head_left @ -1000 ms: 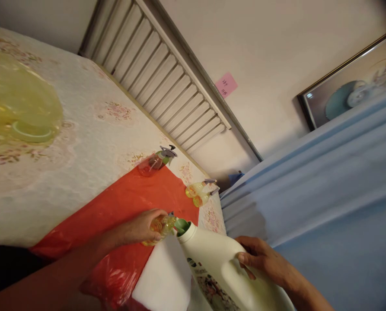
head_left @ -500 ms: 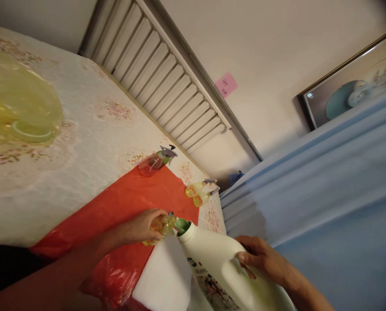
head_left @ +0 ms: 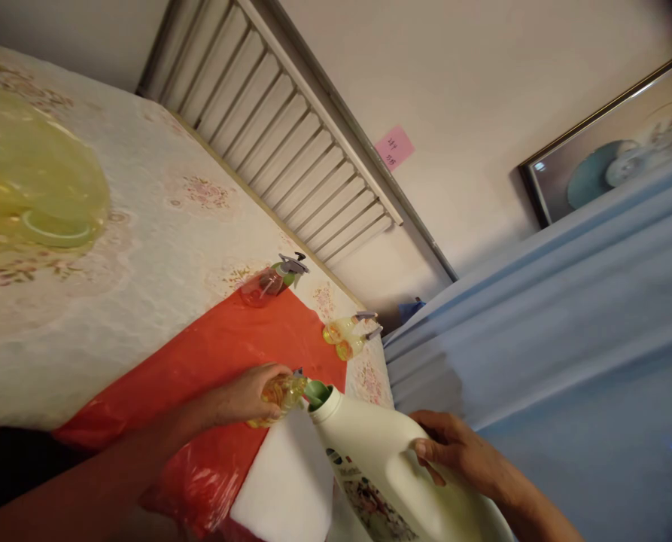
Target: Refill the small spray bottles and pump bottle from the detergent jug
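"On the pale floral-covered worktop (head_left: pixel 155 256), what's being held?"

"The left hand (head_left: pixel 250 393) curls its fingers closely round a small translucent yellow bottle (head_left: pixel 281 394), over the red plastic sheet (head_left: pixel 217 354)."

"And the right hand (head_left: pixel 454 455)?"

"Its fingers grip a large cream plastic jug (head_left: pixel 369 436), tilted left, green spout (head_left: pixel 317 394) close beside the bottle's neck."

"Risk?"

"Tipping too steeply could overshoot that neck and wet the white rectangular block (head_left: pixel 290 478)."

A: Past left hand (head_left: pixel 252 396)?
B: Floral table (head_left: pixel 155 263), then pale slatted rail (head_left: pixel 296 94), beige wall (head_left: pixel 471 90).
A: Note (head_left: pixel 395 148)?
B: Pink, beside rail, farther from that hand.
A: Past right hand (head_left: pixel 451 446)?
B: Blue cloth (head_left: pixel 567 316) in folds. Framed picture (head_left: pixel 598 177) on wall, farther out. Light dim, warm.
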{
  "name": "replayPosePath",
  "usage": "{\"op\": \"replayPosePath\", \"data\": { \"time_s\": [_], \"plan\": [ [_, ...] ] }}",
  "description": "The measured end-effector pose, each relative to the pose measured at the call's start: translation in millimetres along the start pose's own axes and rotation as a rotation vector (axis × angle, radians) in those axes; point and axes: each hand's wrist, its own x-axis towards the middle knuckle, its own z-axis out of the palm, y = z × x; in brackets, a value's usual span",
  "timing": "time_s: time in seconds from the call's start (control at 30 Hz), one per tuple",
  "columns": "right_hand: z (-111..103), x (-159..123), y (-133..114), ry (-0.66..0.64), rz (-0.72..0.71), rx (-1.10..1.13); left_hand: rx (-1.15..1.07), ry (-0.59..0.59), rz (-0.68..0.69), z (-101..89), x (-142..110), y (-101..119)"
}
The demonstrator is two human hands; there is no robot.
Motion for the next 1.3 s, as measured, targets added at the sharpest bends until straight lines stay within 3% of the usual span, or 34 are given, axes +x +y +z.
{"op": "replayPosePath", "data": {
  "time_s": [0.4, 1.3],
  "plan": [
    [-1.4, -0.1, 3.2, -0.011, 0.007, 0.008, 0.024, 0.023, -0.004, 0.5, 3.6, -7.4],
    [-1.4, -0.3, -0.8, -0.009, 0.005, -0.015, 0.015, 0.016, -0.020, -0.4, 0.8, -1.1]
  ]
}}
